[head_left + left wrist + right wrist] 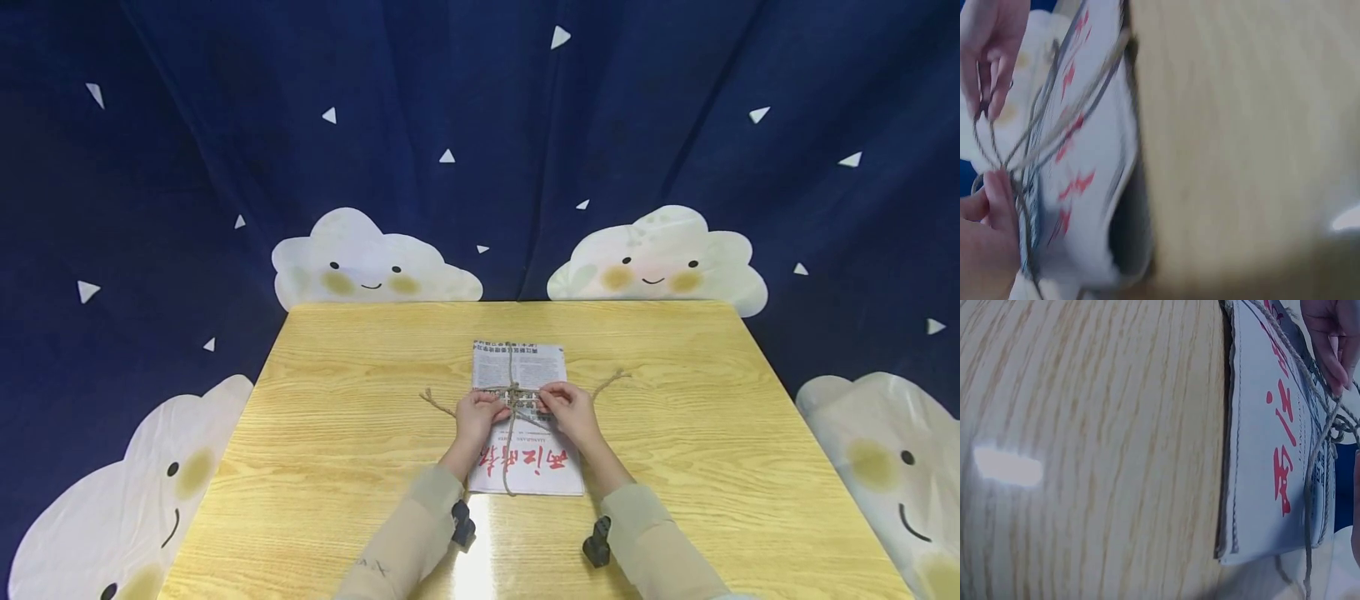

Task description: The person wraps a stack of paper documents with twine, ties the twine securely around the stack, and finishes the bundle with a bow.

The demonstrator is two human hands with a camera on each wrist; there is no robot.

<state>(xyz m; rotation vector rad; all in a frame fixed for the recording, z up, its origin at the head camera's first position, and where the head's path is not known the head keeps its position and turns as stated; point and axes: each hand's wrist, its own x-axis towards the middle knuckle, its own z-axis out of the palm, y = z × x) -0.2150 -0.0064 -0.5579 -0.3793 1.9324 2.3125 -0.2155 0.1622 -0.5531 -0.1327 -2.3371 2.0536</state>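
Note:
A folded stack of newspapers [543, 481] with red lettering lies on the table, with twine [508, 450] crossed around it both ways. Near the middle of the top sheet, my left hand [474, 421] pinches the twine beside the knot [513, 390]. From the other side my right hand [572, 412] pinches a loop of twine between thumb and fingers, clear in the left wrist view above the left hand [988, 244]. Loose twine ends stick out on both sides. Only a sliver of the right hand [1356, 512] enters the right wrist view.
The wooden table [337, 417] carries the bundle near its middle. A dark blue curtain [465, 83] with white triangles and cloud shapes [660, 258] hangs behind and beside it. Small black devices [462, 523] sit on both wrists.

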